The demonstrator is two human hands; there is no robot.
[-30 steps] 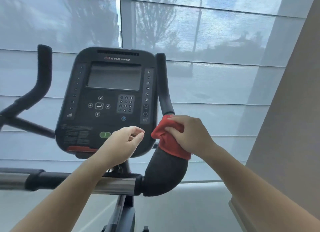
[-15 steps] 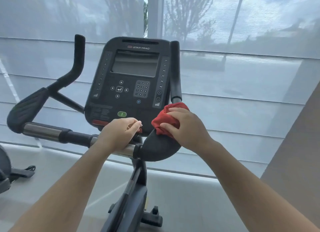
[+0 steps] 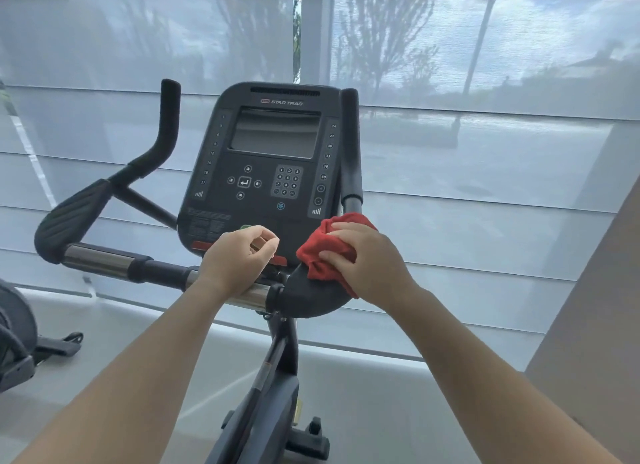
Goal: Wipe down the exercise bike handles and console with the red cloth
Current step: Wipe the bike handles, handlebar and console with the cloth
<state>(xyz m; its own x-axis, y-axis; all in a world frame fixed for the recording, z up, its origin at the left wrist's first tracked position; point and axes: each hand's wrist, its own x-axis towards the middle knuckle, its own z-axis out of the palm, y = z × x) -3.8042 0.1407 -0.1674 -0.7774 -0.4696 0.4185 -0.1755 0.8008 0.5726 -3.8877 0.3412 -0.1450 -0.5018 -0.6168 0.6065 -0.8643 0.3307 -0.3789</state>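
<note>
The black exercise bike console (image 3: 270, 172) stands in the middle with a dark screen and keypad. My right hand (image 3: 363, 259) grips the bunched red cloth (image 3: 323, 249) and holds it against the black padded right handle (image 3: 311, 297), just below the upright right grip (image 3: 350, 145). My left hand (image 3: 239, 261) hovers in front of the console's lower edge, above the chrome crossbar (image 3: 100, 259), fingers loosely curled and holding nothing. The left handle (image 3: 69, 221) curves up to its upright grip at the left.
Sheer window blinds (image 3: 485, 152) fill the background behind the bike. A beige wall (image 3: 595, 325) stands at the right. Part of another machine (image 3: 17, 342) sits at the lower left on the pale floor. The bike's frame post (image 3: 273, 377) drops down between my arms.
The view has pulled back and shifted, so the left handle now shows. My right hand with the cloth has slid down from the upright grip's base onto the padded handle. The left hand stays in front of the console.
</note>
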